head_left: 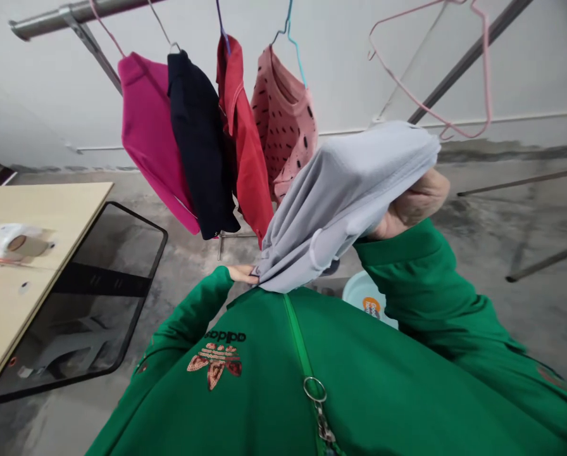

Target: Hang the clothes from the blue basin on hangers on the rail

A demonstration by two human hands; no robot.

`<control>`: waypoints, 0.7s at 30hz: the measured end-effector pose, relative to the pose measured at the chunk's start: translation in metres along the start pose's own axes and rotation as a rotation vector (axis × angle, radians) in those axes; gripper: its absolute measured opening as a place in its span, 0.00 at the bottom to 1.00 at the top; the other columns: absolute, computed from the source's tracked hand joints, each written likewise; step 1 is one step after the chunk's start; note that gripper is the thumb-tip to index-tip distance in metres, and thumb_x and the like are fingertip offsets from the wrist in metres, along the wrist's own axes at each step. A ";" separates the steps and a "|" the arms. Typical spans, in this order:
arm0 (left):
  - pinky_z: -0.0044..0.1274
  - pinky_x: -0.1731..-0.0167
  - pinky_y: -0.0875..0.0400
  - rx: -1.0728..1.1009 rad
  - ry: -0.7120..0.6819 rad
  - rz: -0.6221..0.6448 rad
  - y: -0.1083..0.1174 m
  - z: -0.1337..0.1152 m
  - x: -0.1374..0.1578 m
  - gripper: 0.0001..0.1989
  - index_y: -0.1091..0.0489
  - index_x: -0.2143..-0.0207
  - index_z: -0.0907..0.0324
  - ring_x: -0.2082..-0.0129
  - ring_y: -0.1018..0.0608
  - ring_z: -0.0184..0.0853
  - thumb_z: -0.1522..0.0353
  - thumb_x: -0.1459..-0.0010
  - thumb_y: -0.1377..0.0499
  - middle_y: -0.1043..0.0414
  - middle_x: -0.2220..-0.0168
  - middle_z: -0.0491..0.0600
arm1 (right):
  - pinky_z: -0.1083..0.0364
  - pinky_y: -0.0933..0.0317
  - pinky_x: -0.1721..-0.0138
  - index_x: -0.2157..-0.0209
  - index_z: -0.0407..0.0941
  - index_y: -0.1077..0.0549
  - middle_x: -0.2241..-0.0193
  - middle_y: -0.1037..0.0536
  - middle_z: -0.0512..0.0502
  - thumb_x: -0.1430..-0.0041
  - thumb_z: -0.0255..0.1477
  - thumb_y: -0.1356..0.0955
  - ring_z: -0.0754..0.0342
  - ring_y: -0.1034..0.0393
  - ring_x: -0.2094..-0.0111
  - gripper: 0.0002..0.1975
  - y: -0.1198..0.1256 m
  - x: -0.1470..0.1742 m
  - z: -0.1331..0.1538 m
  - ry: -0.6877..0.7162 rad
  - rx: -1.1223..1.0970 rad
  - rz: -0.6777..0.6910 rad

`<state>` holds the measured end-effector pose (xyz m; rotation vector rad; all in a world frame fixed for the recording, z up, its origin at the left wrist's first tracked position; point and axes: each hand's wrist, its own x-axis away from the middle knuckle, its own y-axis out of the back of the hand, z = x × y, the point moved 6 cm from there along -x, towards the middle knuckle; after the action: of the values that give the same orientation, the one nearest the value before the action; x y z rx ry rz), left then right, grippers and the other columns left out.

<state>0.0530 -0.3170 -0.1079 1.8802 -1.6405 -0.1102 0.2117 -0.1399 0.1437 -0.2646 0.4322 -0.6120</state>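
Note:
A light grey garment (340, 183) is stretched between my two hands in front of my chest, its fabric bunched and creased toward the lower left. My left hand (243, 273) is closed on the gathered lower end. Higher up at the right, my right hand (416, 197) is partly under the cloth, which drapes over it and bulges. The fingers of that hand are hidden by the fabric. Whether the garment is a shirt or something else, I cannot tell. Above the right hand hangs a bare pink hanger (407, 95).
On the metal rack (88, 11) hang a magenta garment (150, 133), a dark navy one (200, 145), a red one (245, 139) and a pink spotted top (288, 120). A pale tub (354, 291) stands below. At the left are a wooden table (74, 202) and a black-framed panel (162, 247).

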 end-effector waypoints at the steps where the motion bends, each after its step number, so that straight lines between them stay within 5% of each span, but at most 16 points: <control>1: 0.25 0.64 0.27 0.021 0.000 0.040 -0.015 0.002 -0.005 0.20 0.28 0.69 0.61 0.70 0.23 0.32 0.57 0.60 0.31 0.24 0.74 0.44 | 0.40 0.35 0.45 0.65 0.46 0.24 0.57 0.22 0.48 0.56 0.47 0.28 0.37 0.45 0.37 0.22 0.003 0.000 0.001 0.004 0.004 -0.033; 3: 0.28 0.61 0.27 0.101 -0.008 0.149 -0.036 0.002 -0.018 0.24 0.28 0.66 0.62 0.67 0.23 0.34 0.57 0.63 0.30 0.23 0.71 0.46 | 0.40 0.36 0.44 0.65 0.46 0.24 0.55 0.23 0.47 0.57 0.48 0.29 0.36 0.46 0.37 0.22 0.010 0.001 0.003 0.018 0.028 -0.091; 6: 0.31 0.60 0.27 0.176 -0.007 0.108 -0.025 -0.001 -0.040 0.25 0.28 0.67 0.65 0.66 0.23 0.38 0.53 0.60 0.33 0.25 0.72 0.50 | 0.41 0.38 0.42 0.64 0.45 0.24 0.53 0.23 0.47 0.54 0.49 0.29 0.36 0.46 0.37 0.23 0.026 0.001 0.011 0.096 0.060 -0.148; 9: 0.31 0.56 0.29 0.253 -0.052 -0.044 0.025 -0.010 -0.053 0.28 0.29 0.64 0.65 0.61 0.24 0.39 0.51 0.57 0.36 0.25 0.66 0.51 | 0.41 0.39 0.41 0.62 0.45 0.24 0.53 0.23 0.48 0.45 0.47 0.33 0.39 0.44 0.38 0.20 0.052 0.002 0.021 0.197 0.015 -0.218; 14: 0.25 0.56 0.29 0.618 -0.312 -0.518 0.132 -0.042 -0.040 0.29 0.27 0.61 0.61 0.57 0.23 0.38 0.56 0.65 0.30 0.24 0.60 0.49 | 0.40 0.35 0.45 0.62 0.46 0.23 0.55 0.22 0.50 0.33 0.40 0.43 0.44 0.34 0.43 0.20 0.098 0.012 0.026 0.289 -0.226 -0.395; 21: 0.24 0.68 0.26 0.753 -0.335 -0.498 0.162 -0.098 -0.032 0.25 0.28 0.67 0.58 0.71 0.23 0.32 0.54 0.65 0.29 0.24 0.72 0.45 | 0.40 0.33 0.47 0.68 0.47 0.23 0.65 0.20 0.51 0.39 0.38 0.37 0.44 0.29 0.48 0.14 0.124 0.034 0.006 0.277 -0.284 -0.446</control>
<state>-0.0489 -0.2523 0.0411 2.9659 -1.4901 -0.0081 0.3005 -0.0616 0.0934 -0.5594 0.7390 -1.0317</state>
